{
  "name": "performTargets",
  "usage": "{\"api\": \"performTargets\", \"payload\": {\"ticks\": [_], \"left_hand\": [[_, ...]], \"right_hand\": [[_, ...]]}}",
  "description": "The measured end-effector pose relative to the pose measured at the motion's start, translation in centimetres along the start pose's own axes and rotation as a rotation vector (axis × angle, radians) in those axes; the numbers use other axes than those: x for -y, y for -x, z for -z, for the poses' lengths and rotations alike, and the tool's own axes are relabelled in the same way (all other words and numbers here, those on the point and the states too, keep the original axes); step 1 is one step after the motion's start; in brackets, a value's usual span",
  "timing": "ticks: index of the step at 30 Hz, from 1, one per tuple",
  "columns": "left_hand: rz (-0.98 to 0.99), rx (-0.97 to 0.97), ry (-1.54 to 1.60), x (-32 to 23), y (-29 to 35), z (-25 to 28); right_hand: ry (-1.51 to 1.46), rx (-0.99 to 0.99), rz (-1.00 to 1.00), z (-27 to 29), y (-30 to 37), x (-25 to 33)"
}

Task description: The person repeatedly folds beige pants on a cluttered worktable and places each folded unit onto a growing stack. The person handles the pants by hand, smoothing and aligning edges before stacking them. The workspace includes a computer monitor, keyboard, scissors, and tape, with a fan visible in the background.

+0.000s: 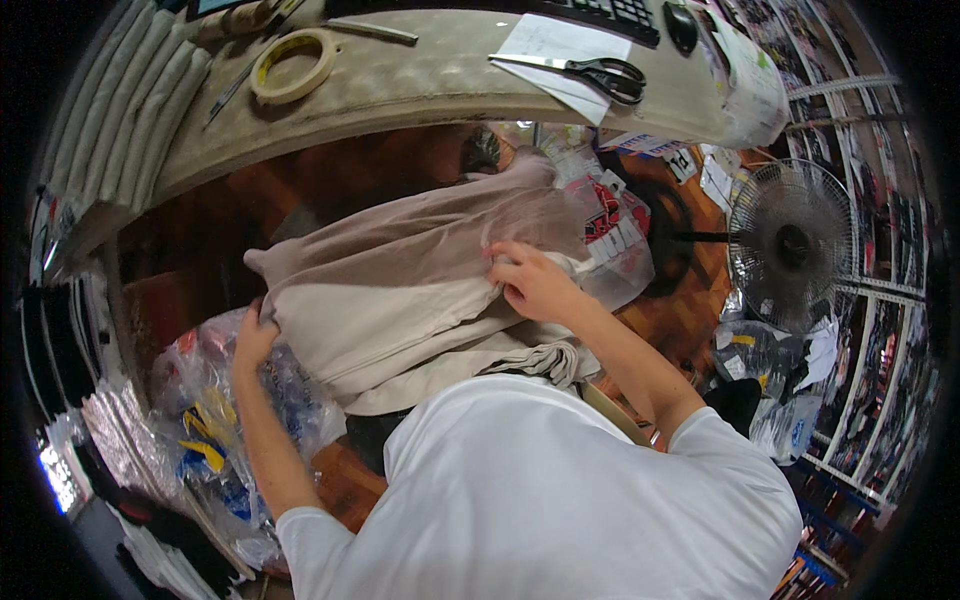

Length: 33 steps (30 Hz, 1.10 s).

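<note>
A large beige cloth garment (400,310) lies spread across my lap, its far part in brownish shade under the desk edge. At its left corner my left hand (257,338) is closed, with the cloth's edge pinched between thumb and fingers. My right hand (535,285) rests over the middle right of the cloth, fingers bent and pinching a fold near a seam. Bunched, layered folds (545,362) of the same pale cloth lie nearest my body. The exact kind of garment cannot be made out.
Along the far side runs a desk (430,85) with a tape roll (293,67), black-handled scissors (600,75) and a mouse (680,27). A floor fan (793,245) stands at right. Clear plastic bags (215,420) lie at left, below stacked folded grey cloth (120,110).
</note>
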<state>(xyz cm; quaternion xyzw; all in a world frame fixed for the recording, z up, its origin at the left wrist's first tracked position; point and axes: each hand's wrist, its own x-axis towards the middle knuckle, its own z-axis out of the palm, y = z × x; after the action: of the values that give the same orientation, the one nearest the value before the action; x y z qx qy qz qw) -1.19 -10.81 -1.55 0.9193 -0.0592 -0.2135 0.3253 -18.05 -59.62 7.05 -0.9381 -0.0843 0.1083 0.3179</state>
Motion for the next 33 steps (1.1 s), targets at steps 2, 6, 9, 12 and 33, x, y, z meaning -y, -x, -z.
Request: {"api": "performTargets", "payload": {"ticks": [2, 6, 9, 12, 33], "left_hand": [[0.271, 0.279, -0.105, -4.3, 0.2, 2.7], [0.184, 0.225, 0.506, 1.9, 1.4, 6.9], [0.395, -0.047, 1.316, 3.6, 3.4, 5.0], [0.430, 0.030, 1.520, 5.0, 4.3, -1.1], [0.292, -0.407, 0.757, -0.1, 16.5, 22.1]], "right_hand": [[-0.042, -0.048, 0.079, 0.0, 1.2, -1.1], [-0.250, -0.322, -0.169, 0.9, 0.9, -4.7], [-0.232, -0.686, -0.558, 0.1, -0.1, -12.5], [-0.507, -0.620, -0.842, -2.5, -0.7, -21.5], [-0.498, -0.383, -0.451, -0.2, -9.1, -11.5]]}}
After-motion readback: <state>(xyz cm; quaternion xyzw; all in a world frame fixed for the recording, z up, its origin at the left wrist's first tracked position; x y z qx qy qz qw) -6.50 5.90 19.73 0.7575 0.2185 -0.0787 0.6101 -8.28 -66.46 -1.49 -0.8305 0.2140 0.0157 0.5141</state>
